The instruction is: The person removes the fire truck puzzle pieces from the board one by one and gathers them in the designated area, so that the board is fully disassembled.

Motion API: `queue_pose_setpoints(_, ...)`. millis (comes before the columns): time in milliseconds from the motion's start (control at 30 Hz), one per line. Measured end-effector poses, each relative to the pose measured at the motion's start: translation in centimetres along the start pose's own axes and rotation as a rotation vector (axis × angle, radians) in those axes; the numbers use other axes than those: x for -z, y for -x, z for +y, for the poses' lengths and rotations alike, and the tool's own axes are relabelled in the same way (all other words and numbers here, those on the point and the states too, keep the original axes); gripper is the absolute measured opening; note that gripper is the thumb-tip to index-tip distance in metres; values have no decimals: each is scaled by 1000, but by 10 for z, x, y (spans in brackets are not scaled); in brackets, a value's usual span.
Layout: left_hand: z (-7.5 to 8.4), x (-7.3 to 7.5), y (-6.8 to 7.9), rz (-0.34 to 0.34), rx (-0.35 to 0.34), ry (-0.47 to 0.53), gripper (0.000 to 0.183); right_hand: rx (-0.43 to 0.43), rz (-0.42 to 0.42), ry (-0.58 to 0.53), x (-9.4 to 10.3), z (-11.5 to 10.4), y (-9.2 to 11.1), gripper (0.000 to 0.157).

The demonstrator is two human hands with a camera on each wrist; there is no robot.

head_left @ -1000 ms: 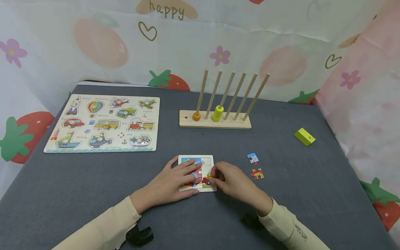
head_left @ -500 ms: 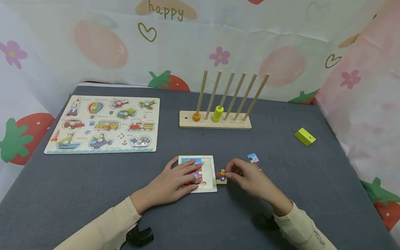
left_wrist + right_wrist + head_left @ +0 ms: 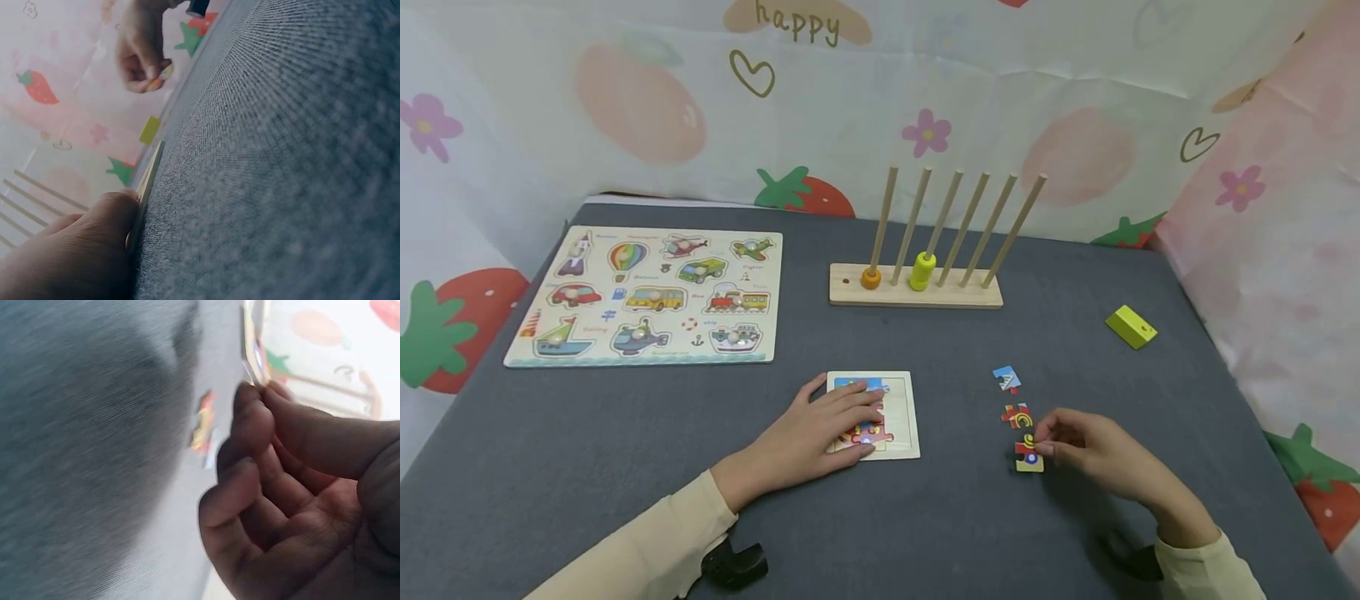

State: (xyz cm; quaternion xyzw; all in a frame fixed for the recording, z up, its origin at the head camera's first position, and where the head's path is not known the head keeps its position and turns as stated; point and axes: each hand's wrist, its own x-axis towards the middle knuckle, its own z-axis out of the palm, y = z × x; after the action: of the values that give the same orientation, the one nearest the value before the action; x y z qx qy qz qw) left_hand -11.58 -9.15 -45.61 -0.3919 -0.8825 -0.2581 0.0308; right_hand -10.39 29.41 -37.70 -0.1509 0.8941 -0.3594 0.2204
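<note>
My left hand (image 3: 820,425) lies spread over the left part of a small jigsaw puzzle in a pale wooden frame (image 3: 904,417), its fingers straight on the colourful pieces. The right column of the frame shows bare wood. Off to the right, my right hand (image 3: 1097,450) pinches a puzzle piece (image 3: 1028,457) with a blue wheel and a yellow lower edge between thumb and fingertips. In the right wrist view this piece (image 3: 252,350) stands edge-on above the cloth. Just beyond it lie a red and yellow puzzle piece (image 3: 1018,417) and a blue one (image 3: 1007,379).
A large vehicle peg puzzle board (image 3: 647,296) lies at the back left. Behind the frame stands a wooden rack with upright pegs (image 3: 850,287), bearing orange and yellow-green beads. A yellow-green block (image 3: 1131,327) sits at the right on the grey cloth.
My right hand has lifted the wheel piece out of the frame's right column and carried it right, to beside the two loose pieces. The left hand has stayed on the puzzle.
</note>
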Motion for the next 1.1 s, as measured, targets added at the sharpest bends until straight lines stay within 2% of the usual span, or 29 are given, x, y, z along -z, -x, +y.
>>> queue_pose_setpoints(133,0,0,-1,3,-1,5,36,-14,-28,-4,0,11,3,14)
queue_pose_setpoints(367,0,-2,-1,-11,-1,16,34,-21,12,30,-3,18,3,13)
queue_pose_setpoints(800,2,-2,-4,-11,9,3,35,-81,63,162,-10,14,3,14)
queue_pose_setpoints(933,1,-2,-3,16,41,-4,31,-28,88,238,-12,-3,-2,15)
queue_pose_setpoints(1100,0,0,-1,50,62,3,26,49,141,340,-21,-54,-28,17)
